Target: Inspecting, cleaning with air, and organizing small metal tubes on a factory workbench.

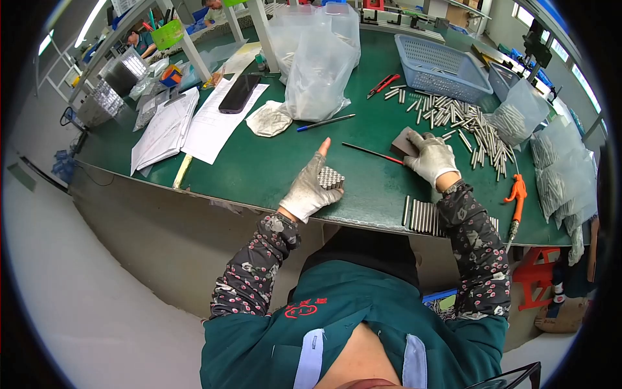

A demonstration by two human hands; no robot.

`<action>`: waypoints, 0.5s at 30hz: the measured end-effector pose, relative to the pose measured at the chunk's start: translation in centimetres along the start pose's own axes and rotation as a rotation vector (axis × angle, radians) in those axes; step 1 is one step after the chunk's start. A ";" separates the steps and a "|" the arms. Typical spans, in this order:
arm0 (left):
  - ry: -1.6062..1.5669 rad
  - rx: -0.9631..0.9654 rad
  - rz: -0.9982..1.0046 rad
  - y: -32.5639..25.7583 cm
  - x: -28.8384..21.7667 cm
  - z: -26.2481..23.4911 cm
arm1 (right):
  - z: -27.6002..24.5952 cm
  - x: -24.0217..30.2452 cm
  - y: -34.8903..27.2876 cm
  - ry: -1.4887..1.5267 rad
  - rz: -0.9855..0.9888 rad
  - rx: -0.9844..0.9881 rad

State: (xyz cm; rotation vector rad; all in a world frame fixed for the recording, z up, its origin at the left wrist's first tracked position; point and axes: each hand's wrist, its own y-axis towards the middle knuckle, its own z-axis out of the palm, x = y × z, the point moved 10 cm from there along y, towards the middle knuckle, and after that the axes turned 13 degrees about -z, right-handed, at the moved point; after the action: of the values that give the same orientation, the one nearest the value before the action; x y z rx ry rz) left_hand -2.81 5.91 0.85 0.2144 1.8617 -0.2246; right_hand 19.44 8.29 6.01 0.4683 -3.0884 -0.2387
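My left hand (307, 191), in a pale glove with bare fingertips, is closed around a bundle of short metal pins (331, 177) near the table's front edge. The pins' round ends face up. Farther right, my right hand (431, 157), gloved the same way, grips a brown-grey rectangular block (405, 142) resting on the green table. Beside that block lies a thin dark rod with a red end (372, 152). A row of metal pins (424, 216) lies side by side at the front edge, partly hidden by my right forearm.
A loose heap of pins (476, 129) spreads beyond my right hand, next to a blue basket (444, 68). Bags of pins (562, 172) and an orange air gun (516, 194) are at right. Papers (217, 129), a phone (240, 94) and a pen (326, 123) lie at left.
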 end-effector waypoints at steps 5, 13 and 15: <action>-0.134 0.035 -0.099 -0.6 -0.4 0.2 | -7.4 9.0 -1.6 0.289 -0.401 -0.465; -0.032 0.086 -0.045 0.1 0.0 0.9 | -8.5 9.9 -0.4 0.086 -0.337 -0.440; -0.095 0.070 -0.035 -0.1 -0.2 0.9 | -7.9 13.2 -1.9 0.326 -0.509 -0.384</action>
State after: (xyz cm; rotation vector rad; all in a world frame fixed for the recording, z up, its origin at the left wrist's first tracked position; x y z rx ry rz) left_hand -1.99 5.62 0.80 0.2161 1.7661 -0.3197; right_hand 7.60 1.39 13.33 1.1274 -2.4742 -0.6642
